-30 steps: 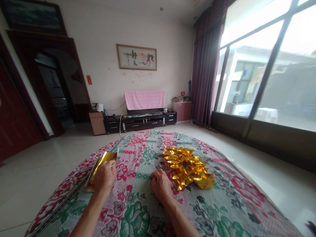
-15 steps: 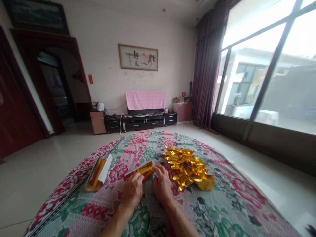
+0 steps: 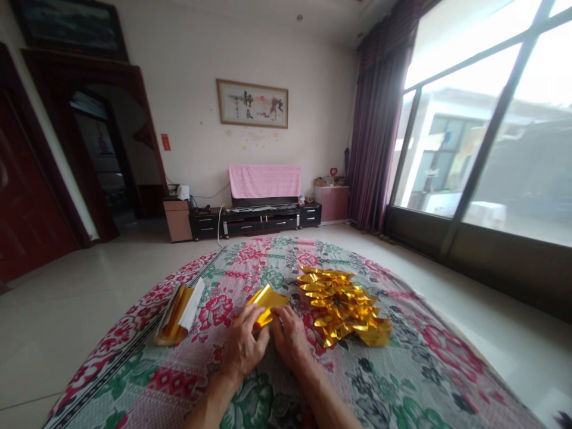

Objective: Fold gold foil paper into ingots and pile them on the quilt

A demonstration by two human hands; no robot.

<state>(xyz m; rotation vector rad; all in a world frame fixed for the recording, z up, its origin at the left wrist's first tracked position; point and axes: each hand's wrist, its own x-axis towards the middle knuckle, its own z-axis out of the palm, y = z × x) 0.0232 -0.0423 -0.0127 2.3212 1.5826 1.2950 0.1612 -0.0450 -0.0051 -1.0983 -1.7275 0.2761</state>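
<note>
Between my hands is a sheet of gold foil paper (image 3: pixel 269 300), bent and shiny side up. My left hand (image 3: pixel 243 345) grips its left edge, with the thumb near the lower edge and the fingers over the side. The fingers of my right hand (image 3: pixel 291 335) close on its lower right corner. To the right lies a pile of folded gold foil pieces (image 3: pixel 346 304), overlapping in rows. A curled stack of gold and white paper sheets (image 3: pixel 179 314) rests at the left, apart from my hands.
A flowered cloth (image 3: pixel 286 393) in pink, green and grey covers the rounded surface under the papers. Beyond it stand a low black cabinet (image 3: pixel 250 224) and a pink cloth (image 3: pixel 264 181) over a screen. Large windows (image 3: pixel 447 149) and a purple curtain (image 3: pixel 373 137) are on the right.
The gold sheet has turned and opened out, showing a broader gold face. My left hand has shifted its grip round its left side; my right hand has moved slightly down and closer to the left.
</note>
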